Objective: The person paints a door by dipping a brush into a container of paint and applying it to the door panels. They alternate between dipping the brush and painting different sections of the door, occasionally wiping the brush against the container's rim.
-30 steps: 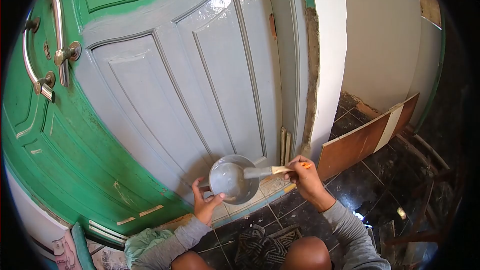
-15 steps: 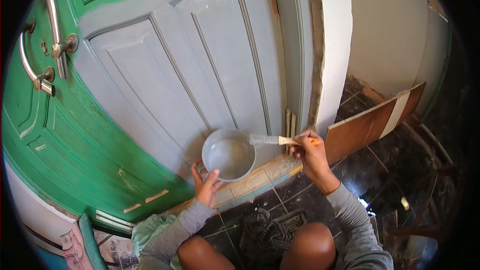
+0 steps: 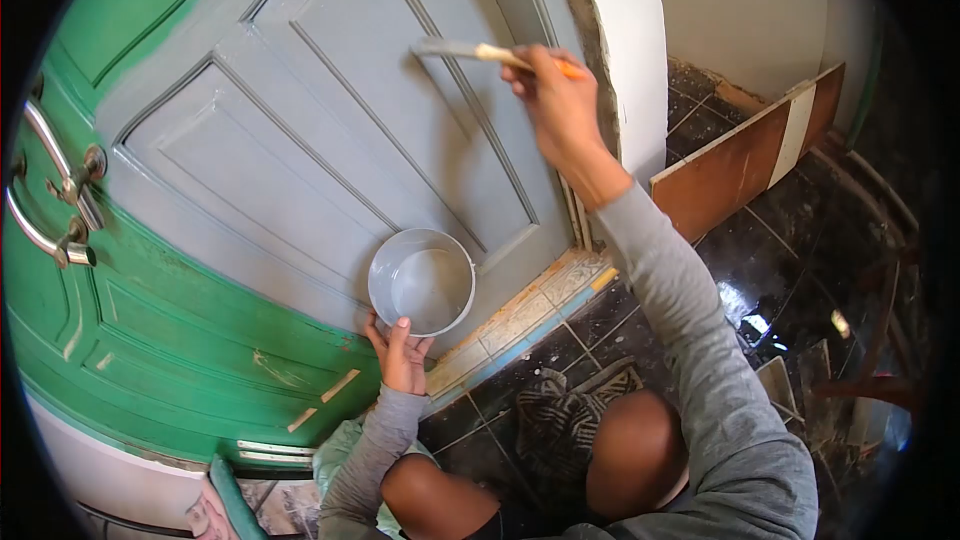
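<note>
My right hand grips a paintbrush by its pale and orange handle, with the grey-coated bristles pointing left at the door's panel. Low in front of the door, my left hand holds a round paint pot by its near rim, thumb on the edge and fingers underneath. Grey paint covers the pot's bottom and inner wall. The door is coated in grey over its panels, wet and shiny near the top, while the upper left corner is green.
A green door leaf with metal handles stands at left. A brown board leans by the wall at right. Under the door runs a tiled sill; a patterned cloth lies on the dark tiled floor between my knees.
My right hand has lifted the brush from beside the pot's rim up to the door panel. The pot and my left hand sit a little further left in view, as the camera has shifted.
</note>
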### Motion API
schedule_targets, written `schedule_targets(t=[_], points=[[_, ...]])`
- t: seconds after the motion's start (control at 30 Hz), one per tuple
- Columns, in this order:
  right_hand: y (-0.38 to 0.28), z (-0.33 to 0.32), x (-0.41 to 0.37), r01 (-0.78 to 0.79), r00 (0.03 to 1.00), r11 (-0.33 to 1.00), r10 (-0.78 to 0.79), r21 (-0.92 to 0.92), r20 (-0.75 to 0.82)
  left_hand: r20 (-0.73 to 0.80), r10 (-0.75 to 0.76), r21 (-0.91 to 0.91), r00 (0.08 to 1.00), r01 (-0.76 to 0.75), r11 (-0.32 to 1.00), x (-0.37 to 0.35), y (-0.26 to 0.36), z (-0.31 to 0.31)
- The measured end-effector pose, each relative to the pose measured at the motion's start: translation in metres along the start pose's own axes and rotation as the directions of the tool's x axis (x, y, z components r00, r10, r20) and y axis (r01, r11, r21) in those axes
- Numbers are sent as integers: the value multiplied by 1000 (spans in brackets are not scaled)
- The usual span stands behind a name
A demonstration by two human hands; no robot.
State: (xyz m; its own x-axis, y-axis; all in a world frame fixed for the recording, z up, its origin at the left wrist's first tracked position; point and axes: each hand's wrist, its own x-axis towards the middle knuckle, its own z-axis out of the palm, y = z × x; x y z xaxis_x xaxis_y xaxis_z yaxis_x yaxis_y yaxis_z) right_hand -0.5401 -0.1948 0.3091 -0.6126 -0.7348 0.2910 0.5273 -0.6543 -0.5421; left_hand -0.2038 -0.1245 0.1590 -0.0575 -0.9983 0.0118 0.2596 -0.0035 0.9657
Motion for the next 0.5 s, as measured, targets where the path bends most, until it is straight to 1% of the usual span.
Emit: schedule_targets(t=[0.07,0.1,0.17,0.23,0.33,0.4,0.47,0.5], points=[[5,14,13,68,997,998,-68,-10,-20,-14,4,-3,1000,-4,1000,0,1,-1],[13,6,11,54,997,995,-58,-82,-46,-7,3,-3,1000,-3,1000,0,1,0],[51,-22,-1,17,995,974,-40,-225,-96,3,0,-8,1000,0,1000,-1,2,-1],[78,-68,-29,18,990,915,-73,-402,-121,21,-20,-41,1000,20,999,-1,3,-4],[81,-97,-47,-41,983,823,-68,-566,-170,22,-34,-57,999,35,998,0,0,-4],[70,-76,-23,187,969,665,-244,-723,26,20,-36,-47,999,37,998,1,0,-5],[26,-10,-4,311,944,715,-306,-626,120,25,-30,-44,999,31,999,1,1,-4],[3,27,3,345,935,784,-335,-516,116,27,-27,-50,999,28,998,2,1,-4]])
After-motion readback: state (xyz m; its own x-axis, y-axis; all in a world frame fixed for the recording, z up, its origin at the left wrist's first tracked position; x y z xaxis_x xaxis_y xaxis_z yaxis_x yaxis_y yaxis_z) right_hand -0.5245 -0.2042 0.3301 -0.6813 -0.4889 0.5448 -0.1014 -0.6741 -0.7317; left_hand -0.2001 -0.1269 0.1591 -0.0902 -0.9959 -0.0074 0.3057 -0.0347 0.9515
